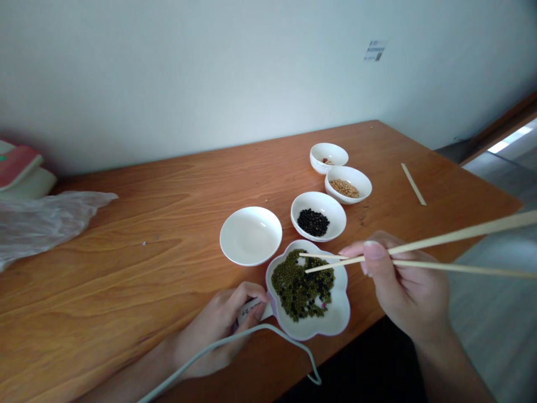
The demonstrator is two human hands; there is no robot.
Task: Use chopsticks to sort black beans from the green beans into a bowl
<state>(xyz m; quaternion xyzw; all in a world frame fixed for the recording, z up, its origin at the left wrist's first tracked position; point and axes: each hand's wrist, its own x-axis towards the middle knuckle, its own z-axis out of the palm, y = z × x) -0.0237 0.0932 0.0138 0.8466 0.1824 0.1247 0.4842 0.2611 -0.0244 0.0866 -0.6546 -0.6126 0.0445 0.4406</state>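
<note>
A flower-shaped dish (339, 322) with a pale purple rim holds green beans (289, 280) mixed with black ones. My left hand (226, 319) is closed around the dish's short handle, which bears a white printed label. With its fingers closed, my right hand (403, 285) grips a pair of wooden chopsticks (444, 238). Their slightly parted tips are over the beans, with nothing visible between them; whether they touch is unclear. A white bowl (251, 254) with nothing visible inside stands left of the dish. Just behind the dish sits another white bowl (335, 221), containing black beans (312, 223).
Farther back are a bowl (364, 184) of yellow beans (344, 188) and a bowl (329, 148) with a few reddish bits. A wooden strip (413, 183) lies at right. A pale cable (210, 350) crosses before my left wrist. Clear plastic (50, 221) lies at left.
</note>
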